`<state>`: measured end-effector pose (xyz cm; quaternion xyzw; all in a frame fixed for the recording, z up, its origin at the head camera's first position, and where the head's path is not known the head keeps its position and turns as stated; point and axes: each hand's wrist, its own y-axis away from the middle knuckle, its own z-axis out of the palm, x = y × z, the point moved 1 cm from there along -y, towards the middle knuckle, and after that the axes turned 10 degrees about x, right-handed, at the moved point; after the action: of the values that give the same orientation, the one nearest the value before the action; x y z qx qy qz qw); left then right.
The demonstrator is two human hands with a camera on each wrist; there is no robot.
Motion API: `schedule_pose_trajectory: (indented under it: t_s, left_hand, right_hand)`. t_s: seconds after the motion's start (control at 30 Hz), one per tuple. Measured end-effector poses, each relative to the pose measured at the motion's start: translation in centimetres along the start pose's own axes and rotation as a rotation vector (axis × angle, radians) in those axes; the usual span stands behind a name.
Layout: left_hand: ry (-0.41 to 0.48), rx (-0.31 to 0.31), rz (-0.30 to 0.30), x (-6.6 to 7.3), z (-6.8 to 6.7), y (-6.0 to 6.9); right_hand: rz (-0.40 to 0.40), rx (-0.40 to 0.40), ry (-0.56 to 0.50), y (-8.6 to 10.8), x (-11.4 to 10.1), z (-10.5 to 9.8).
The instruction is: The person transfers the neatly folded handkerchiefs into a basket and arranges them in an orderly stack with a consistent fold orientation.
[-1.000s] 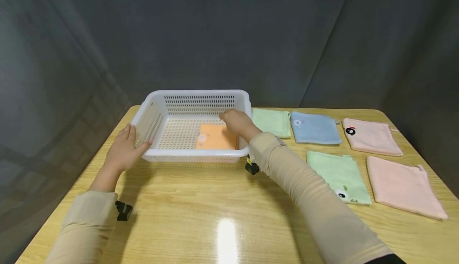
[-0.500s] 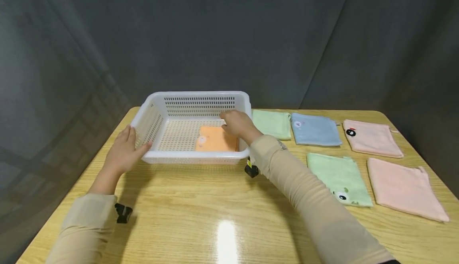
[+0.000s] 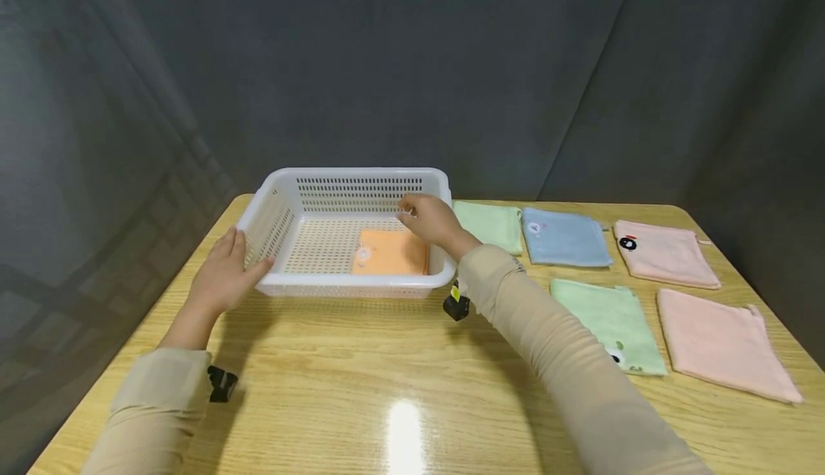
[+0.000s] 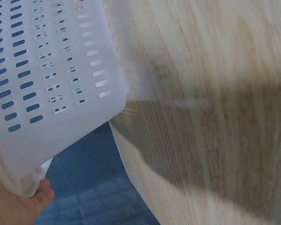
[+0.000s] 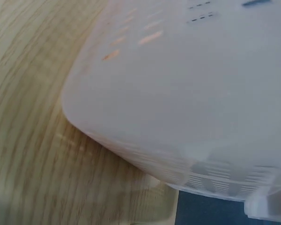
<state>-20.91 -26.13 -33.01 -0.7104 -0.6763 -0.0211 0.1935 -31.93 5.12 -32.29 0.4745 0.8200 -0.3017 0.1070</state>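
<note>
A white perforated basket (image 3: 351, 291) stands at the back of the table, an orange folded cloth (image 3: 389, 251) lying flat inside at its right. My left hand (image 3: 220, 274) rests against the basket's left front corner, fingers extended along the left rim and thumb at the front rim. The left wrist view has part of that hand (image 4: 18, 206) at the rim. Over the basket's right side, my right hand (image 3: 433, 221) hovers above the cloth, its fingers loosely bent with nothing visible in them. In the right wrist view only the basket's wall (image 5: 168, 93) shows, no hand.
Right of the basket, a green cloth (image 3: 490, 226), a blue cloth (image 3: 567, 238) and a pink cloth (image 3: 667, 253) lie in a back row. In front are another green cloth (image 3: 609, 321) and another pink cloth (image 3: 725, 342). A dark curtain (image 3: 412, 66) hangs behind.
My right hand has lifted slightly and shifted a little right, away from the orange cloth, with a small gap now showing between thumb and fingers. The left hand has stayed at the basket's corner.
</note>
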Motion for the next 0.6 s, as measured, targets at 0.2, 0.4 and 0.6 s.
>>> schedule_pose_trajectory:
  t_s: [0.2, 0.4, 0.6]
  left_hand:
    - [-0.004, -0.005, 0.01, 0.2, 0.1, -0.3]
    - [-0.014, -0.015, -0.013, 0.3, 0.0, -0.2]
    - [-0.015, -0.012, -0.023, 0.3, -0.2, 0.1]
  right_hand:
    - [0.058, 0.043, -0.164, 0.2, 0.6, -0.6]
    - [0.083, 0.043, -0.271, 0.7, 0.4, -1.1]
    - [0.081, 0.051, -0.334, 1.7, -0.2, -1.7]
